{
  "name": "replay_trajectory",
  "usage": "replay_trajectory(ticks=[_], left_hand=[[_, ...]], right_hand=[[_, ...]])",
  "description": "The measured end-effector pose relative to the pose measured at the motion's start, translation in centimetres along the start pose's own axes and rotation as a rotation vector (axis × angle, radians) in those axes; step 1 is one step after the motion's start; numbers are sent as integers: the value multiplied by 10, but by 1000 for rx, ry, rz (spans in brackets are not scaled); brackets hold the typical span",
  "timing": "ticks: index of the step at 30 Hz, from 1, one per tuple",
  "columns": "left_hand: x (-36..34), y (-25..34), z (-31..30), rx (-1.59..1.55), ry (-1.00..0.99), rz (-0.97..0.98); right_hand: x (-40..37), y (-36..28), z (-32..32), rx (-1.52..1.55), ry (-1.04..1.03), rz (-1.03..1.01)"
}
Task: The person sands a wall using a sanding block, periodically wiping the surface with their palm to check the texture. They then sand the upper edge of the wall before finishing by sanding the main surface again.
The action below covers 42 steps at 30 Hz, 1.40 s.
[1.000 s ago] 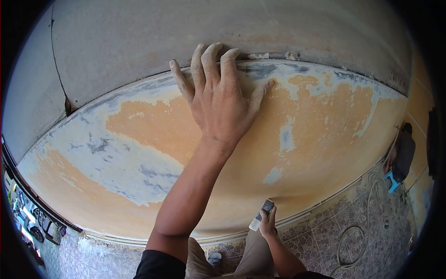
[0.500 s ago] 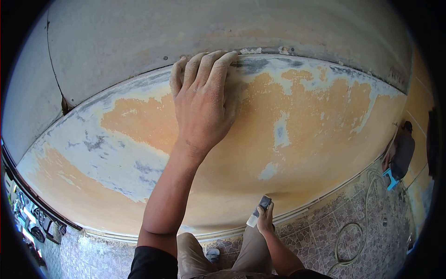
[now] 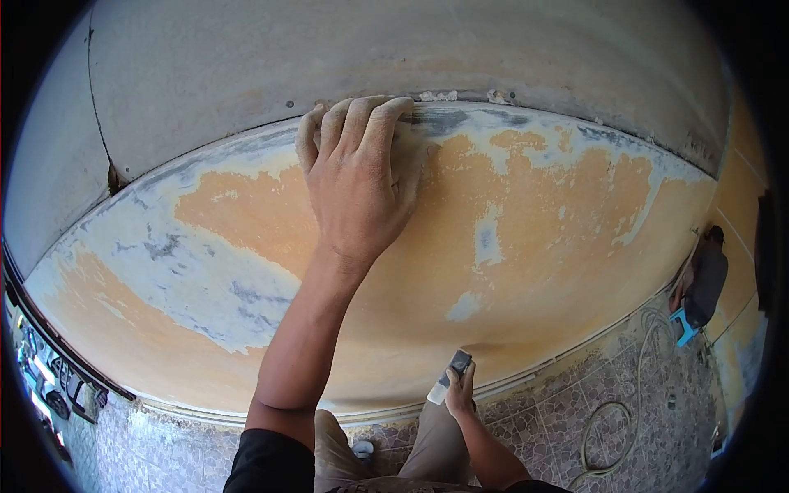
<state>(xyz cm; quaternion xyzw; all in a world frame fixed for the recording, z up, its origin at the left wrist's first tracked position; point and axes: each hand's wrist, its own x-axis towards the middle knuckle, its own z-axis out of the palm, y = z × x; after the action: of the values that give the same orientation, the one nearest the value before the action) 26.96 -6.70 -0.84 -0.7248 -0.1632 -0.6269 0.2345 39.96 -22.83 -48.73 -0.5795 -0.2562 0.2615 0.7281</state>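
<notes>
The left hand [image 3: 362, 177] is open with fingers bent, against the upper edge of the patchy orange-and-white wall [image 3: 559, 222]. Lower down, the right hand [image 3: 461, 393] grips a grey-and-whitish block [image 3: 449, 378] near the wall's base. Beyond, a looped hose [image 3: 609, 403] lies on the tiled floor [image 3: 546, 427]; farther off, another person [image 3: 705, 281] sits on a blue stool [image 3: 681, 327].

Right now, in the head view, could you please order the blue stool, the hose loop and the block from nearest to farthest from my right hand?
1. Block: held in your right hand.
2. Hose loop: on the floor, to the right.
3. Blue stool: farther right, by the seated person.
</notes>
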Motion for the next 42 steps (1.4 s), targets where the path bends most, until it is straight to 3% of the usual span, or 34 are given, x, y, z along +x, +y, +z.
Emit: replay_trajectory(ticks=[6,9,11,13,15,17,19,22,26,29,31,33,36,38,42], left_hand=[[1,-2,-8,-39,-11,12],[0,-18,-15,-88,-52,65],[-3,-29,-25,-60,-43,51],[-6,-41,-37,-41,-35,47],[-11,-55,-48,69,-18,41],[-17,-64,-54,67,20,22],[-15,-66,-64,78,-74,4],[-16,-67,-67,32,-70,-11],[-15,-63,-66,-43,-26,-49],[-15,-62,-65,-114,6,-71],[-15,-62,-64,-139,26,-87],[-17,-61,-65,-163,-1,-98],[-18,-63,-63,-181,20,-100],[-18,-63,-62,-197,13,-87],[-18,-60,-58,-175,39,-97]], right_hand=[[-1,-9,-5,-22,123,-54],[4,-76,8,-27,164,-165],[12,-132,15,87,38,-375],[30,-198,30,-143,66,-739],[32,-283,48,-232,-43,-839],[48,-342,67,-369,-25,-1084],[59,-398,92,-524,50,-1349],[74,-447,133,-456,113,-1537],[67,-468,166,-783,252,-1553],[87,-428,176,-713,322,-1631],[80,-389,168,-685,381,-1564],[69,-343,155,-688,314,-1369],[78,-340,147,-661,296,-1374],[83,-393,165,-718,414,-1545],[77,-464,192,-791,467,-1515]])
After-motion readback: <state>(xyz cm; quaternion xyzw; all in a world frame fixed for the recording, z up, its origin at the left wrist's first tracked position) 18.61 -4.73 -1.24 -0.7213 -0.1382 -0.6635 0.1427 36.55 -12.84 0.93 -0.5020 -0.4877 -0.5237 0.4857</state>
